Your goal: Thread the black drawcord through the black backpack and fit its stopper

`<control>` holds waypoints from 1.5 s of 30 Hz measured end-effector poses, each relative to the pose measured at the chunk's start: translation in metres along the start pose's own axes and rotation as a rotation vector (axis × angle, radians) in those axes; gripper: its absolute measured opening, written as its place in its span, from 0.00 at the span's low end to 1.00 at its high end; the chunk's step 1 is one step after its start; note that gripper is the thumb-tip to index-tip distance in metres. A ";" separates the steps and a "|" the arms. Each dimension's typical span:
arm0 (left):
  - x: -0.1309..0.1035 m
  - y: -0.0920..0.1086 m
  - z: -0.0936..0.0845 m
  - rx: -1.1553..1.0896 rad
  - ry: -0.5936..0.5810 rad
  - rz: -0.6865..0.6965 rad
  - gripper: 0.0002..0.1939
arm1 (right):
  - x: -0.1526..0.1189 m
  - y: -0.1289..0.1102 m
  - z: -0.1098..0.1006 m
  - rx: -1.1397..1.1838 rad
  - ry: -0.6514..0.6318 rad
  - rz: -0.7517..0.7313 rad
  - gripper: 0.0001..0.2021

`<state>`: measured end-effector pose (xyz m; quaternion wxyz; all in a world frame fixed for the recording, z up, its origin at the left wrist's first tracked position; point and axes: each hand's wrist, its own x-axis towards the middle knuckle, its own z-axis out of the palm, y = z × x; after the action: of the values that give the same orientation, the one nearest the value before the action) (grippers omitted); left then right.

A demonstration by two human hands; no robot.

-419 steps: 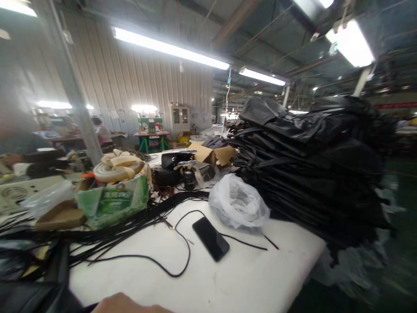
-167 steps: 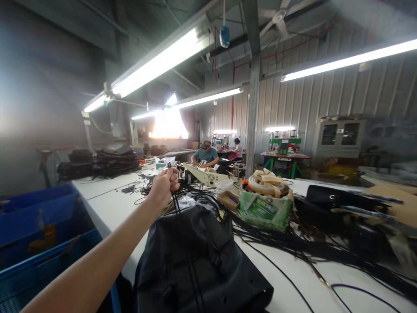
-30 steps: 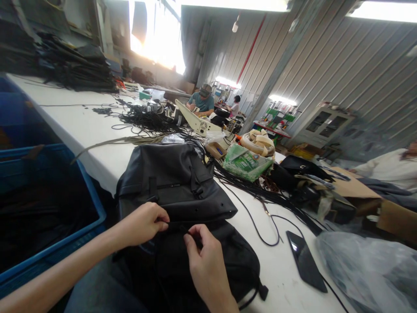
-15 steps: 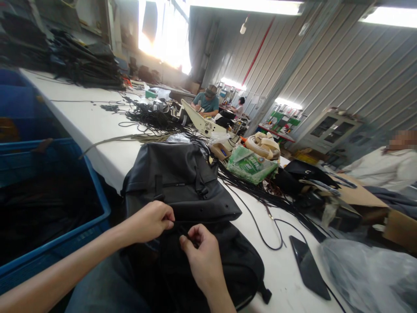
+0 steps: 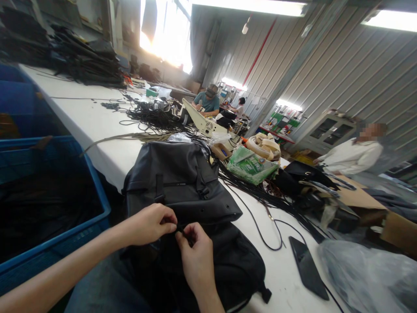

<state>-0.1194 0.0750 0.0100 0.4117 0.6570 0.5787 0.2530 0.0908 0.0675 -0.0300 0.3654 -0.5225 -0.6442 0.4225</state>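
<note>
A black bag (image 5: 176, 174) with straps and a small label lies on the near end of the white table. Its darker fabric part (image 5: 237, 265) spreads toward me, partly over my lap. My left hand (image 5: 159, 224) is closed in a pinch at the bag's near edge. Just right of it, my right hand (image 5: 195, 250) pinches too, with thumb and forefinger close to the left fingertips. Some small dark material shows between the two hands, but its shape cannot be made out against the black fabric.
A blue crate (image 5: 97, 187) with dark material stands at the left. On the white table (image 5: 97, 126) lie black cords (image 5: 153, 117), a green plastic package (image 5: 250, 165), a phone (image 5: 308, 267) and a clear plastic bag (image 5: 368, 274). A person in white (image 5: 353, 154) stands at the right.
My right hand has moved slightly left and up, bringing its fingertips nearly against my left hand's. The person in white at the right has moved left and farther back.
</note>
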 end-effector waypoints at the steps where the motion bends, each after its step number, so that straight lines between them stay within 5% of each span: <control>1: 0.000 -0.001 0.000 -0.038 -0.013 -0.005 0.15 | 0.000 0.001 0.001 0.001 -0.003 0.004 0.07; 10: 0.016 -0.020 0.031 -0.289 0.094 -0.074 0.29 | -0.003 0.007 0.005 -0.025 -0.006 0.022 0.05; 17: 0.010 -0.019 0.040 -0.265 0.159 -0.056 0.17 | -0.003 0.004 -0.002 0.019 -0.044 0.005 0.04; 22: 0.008 -0.016 0.053 -0.225 0.286 -0.038 0.13 | -0.014 0.003 -0.012 -0.017 -0.149 -0.186 0.09; 28: 0.017 -0.014 0.063 -0.492 0.303 -0.028 0.18 | -0.023 -0.004 -0.051 -0.397 0.030 -0.268 0.11; 31: 0.018 -0.006 0.065 -0.296 0.315 0.038 0.19 | -0.017 -0.001 -0.085 -0.652 0.197 -0.265 0.13; 34: 0.019 0.008 0.072 -0.108 0.303 0.116 0.19 | -0.008 0.010 -0.106 -0.722 0.229 -0.185 0.11; 39: 0.030 0.033 0.089 0.238 0.141 0.083 0.20 | 0.000 0.025 -0.103 -0.666 0.230 -0.109 0.12; 45: 0.053 0.047 0.093 0.603 -0.023 0.199 0.16 | 0.003 0.026 -0.100 -0.647 0.222 -0.084 0.12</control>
<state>-0.0070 0.1040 -0.0080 0.1781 0.8056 0.5559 0.1014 0.1910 0.0890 -0.0165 0.2658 -0.6271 -0.7220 0.1216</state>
